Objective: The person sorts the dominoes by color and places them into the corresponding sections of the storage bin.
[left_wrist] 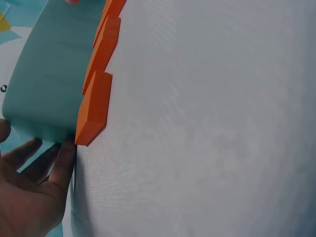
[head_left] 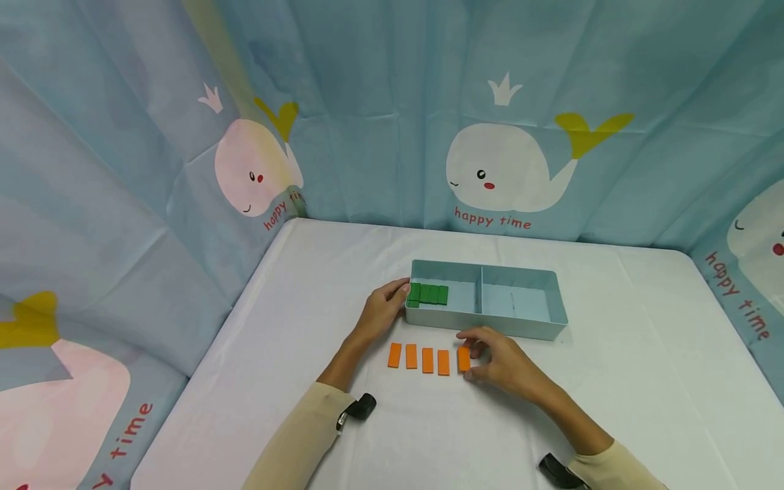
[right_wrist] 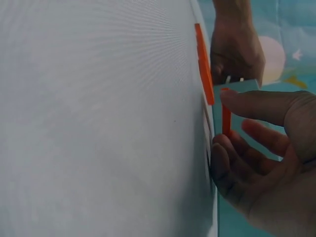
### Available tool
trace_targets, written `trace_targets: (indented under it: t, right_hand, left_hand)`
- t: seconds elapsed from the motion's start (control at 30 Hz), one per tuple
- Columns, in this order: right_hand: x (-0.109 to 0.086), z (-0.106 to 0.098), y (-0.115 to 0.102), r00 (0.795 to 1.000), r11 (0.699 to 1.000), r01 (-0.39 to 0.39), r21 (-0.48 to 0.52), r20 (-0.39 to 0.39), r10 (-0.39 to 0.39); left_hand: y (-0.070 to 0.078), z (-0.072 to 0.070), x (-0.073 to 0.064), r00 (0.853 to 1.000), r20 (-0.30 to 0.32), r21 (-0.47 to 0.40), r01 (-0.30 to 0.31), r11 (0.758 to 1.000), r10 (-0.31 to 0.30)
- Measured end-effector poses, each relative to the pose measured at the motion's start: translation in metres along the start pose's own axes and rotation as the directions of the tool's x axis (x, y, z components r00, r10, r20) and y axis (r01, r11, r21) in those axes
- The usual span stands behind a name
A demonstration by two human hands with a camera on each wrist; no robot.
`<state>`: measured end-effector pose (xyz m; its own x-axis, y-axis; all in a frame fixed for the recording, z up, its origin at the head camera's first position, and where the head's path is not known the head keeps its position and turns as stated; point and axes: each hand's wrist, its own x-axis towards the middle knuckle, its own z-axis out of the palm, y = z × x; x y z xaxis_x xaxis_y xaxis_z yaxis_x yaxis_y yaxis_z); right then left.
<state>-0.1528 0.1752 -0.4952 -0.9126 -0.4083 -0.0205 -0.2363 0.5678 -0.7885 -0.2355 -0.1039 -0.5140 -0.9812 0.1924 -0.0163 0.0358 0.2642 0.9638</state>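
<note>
Beige sleeves [head_left: 300,439] come nearest to the camera, with a black device [head_left: 363,407] worn at each wrist. From the right one comes the right hand [head_left: 502,361], and its grip is closed: thumb and fingertips hold one orange tile [head_left: 463,359] by its two short ends. Whether this tile touches the table [head_left: 306,299] under it, I cannot tell. To the left of this grip, four more orange tiles [head_left: 427,361] lie flat on the white cloth, side by side in a row with small gaps; the nearest one is just beside the held tile.

Beyond the grip, on the far side of the row, stands a light blue box [head_left: 484,328], and a divider [head_left: 480,289] makes of it two compartments. The left compartment contains several green tiles [head_left: 433,294], pressed close together near its left end, so they are beyond the grip and to the left. How many they are exactly is difficult to see. The right compartment shows its pale floor, beyond the grip and to the right.

The left hand [head_left: 381,312] does not close around anything; its fingers rest almost straight against the left end wall of the box, close to the green tiles. Behind everything hangs a blue curtain [head_left: 380,82] with printed whales.
</note>
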Motion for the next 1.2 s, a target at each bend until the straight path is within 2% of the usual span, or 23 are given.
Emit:
trace_targets:
  t: [0.4,0.63,0.9,1.2]
  right_hand:
    - [-0.004,-0.010,-0.002,1.000,0.993,0.010,0.114,-0.017,-0.008]
    - [-0.006,-0.022,-0.007,0.998,0.992,0.036,0.118,-0.053,-0.030]
    - [-0.009,-0.031,-0.010,0.998,0.991,0.004,0.132,-0.062,0.004]
    - [-0.012,-0.045,-0.014,0.993,0.993,0.019,0.118,-0.116,-0.005]
  left_hand:
    - [0.000,0.000,0.000,1.000,0.004,0.007,0.004,1.000,-0.004]
    - [0.000,-0.001,0.001,1.000,-0.012,0.018,-0.009,1.000,0.010]
    - [0.000,0.000,0.000,1.000,-0.009,0.000,-0.011,1.000,0.011]
    - [-0.002,0.000,0.000,1.000,-0.010,-0.012,-0.024,1.000,0.024]
